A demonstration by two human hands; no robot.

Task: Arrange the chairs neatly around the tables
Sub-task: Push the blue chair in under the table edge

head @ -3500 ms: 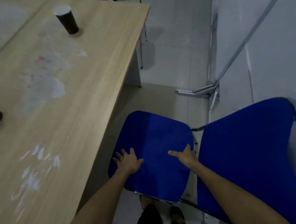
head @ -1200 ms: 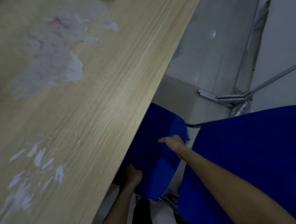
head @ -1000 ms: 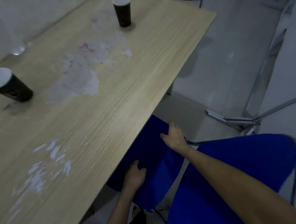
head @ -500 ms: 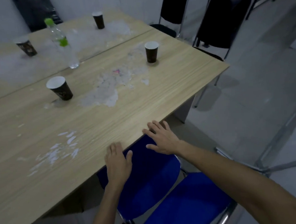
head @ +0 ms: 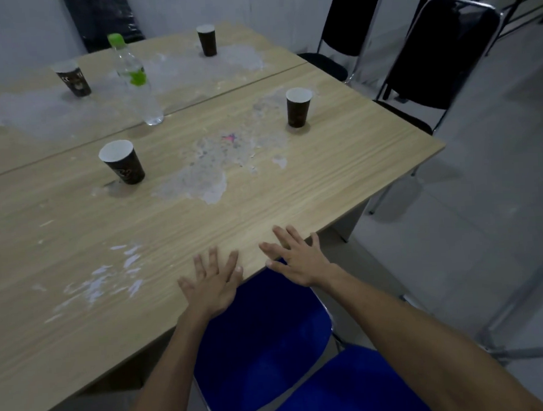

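Blue chair [head: 260,349] seat partly tucked under near wooden table [head: 326,183] edge. Left hand [head: 212,283] and right hand [head: 294,258] spread flat, fingers released, gripping nothing. Four paper cups, nearest [head: 122,162], plus water bottle [head: 135,78] on tabletops. Two black chairs [head: 439,58] at right end.

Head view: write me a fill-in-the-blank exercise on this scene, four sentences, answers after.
1. The chair seat under the hands is ____ in colour.
2. The number of paper cups standing on the tables is ____.
3. The clear bottle has a ____ cap.
4. The left hand and right hand both have their fingers ____, gripping nothing.

Answers: blue; four; green; spread open
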